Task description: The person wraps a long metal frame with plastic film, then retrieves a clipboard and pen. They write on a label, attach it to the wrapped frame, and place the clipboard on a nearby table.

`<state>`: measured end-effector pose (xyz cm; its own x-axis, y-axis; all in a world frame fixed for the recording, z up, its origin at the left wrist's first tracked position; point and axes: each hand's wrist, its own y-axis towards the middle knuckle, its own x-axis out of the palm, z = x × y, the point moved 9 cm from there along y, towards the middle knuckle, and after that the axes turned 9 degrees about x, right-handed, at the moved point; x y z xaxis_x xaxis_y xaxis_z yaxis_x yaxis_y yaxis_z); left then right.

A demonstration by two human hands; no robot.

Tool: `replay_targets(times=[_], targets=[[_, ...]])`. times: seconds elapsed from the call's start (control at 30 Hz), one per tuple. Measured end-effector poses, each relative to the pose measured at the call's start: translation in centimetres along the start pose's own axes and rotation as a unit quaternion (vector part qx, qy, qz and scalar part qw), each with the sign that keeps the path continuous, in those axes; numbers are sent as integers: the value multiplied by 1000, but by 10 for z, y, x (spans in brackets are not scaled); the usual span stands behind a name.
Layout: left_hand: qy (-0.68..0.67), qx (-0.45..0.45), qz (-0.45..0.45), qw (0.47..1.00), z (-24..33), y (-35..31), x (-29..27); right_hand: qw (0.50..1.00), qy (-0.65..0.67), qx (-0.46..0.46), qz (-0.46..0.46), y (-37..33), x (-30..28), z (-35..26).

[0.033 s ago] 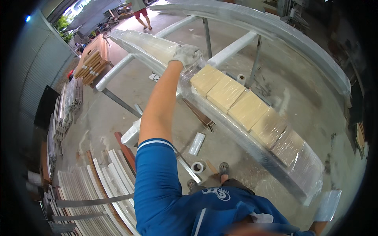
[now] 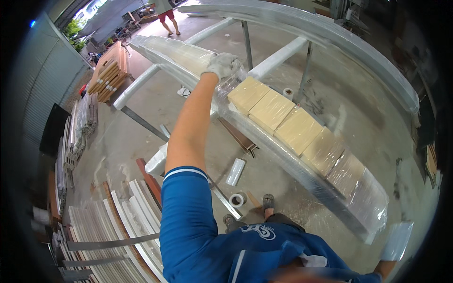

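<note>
My left hand (image 2: pixel 223 65), in a pale work glove, reaches forward and is closed on the clear plastic film (image 2: pixel 230 88) around the long wrapped bundle. Just to its right, a row of cream-coloured blocks (image 2: pixel 298 130) lies on the bundle under shiny film. The bundle's near end (image 2: pixel 373 212) is wrapped as well. At the lower right, my right hand (image 2: pixel 388 265) grips a roll of clear stretch film (image 2: pixel 399 241), beyond the bundle's near end. Most of that hand's fingers are hidden.
Padded rack bars (image 2: pixel 278 57) support the bundle and another long wrapped piece (image 2: pixel 302 20). A film roll (image 2: pixel 236 200) and a small plastic-wrapped roll (image 2: pixel 235 171) are on the floor. Long strips (image 2: pixel 89 226) lie at the lower left. A person (image 2: pixel 167 16) stands at the far back.
The film roll and my right hand have shifted slightly right and up. My left hand stays in nearly the same place on the bundle.
</note>
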<state>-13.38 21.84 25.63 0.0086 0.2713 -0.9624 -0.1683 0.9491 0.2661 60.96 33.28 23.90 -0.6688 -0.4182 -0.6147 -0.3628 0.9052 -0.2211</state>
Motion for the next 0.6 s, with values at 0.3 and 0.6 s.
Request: replay_targets(times=[0.3, 0.6], targets=[[-253, 63, 105, 960, -20, -35, -21, 991, -95, -15, -91, 71, 66, -170], [-73, 165, 26, 983, -19, 2, -17, 939, -220, 46, -259, 173, 211, -201]])
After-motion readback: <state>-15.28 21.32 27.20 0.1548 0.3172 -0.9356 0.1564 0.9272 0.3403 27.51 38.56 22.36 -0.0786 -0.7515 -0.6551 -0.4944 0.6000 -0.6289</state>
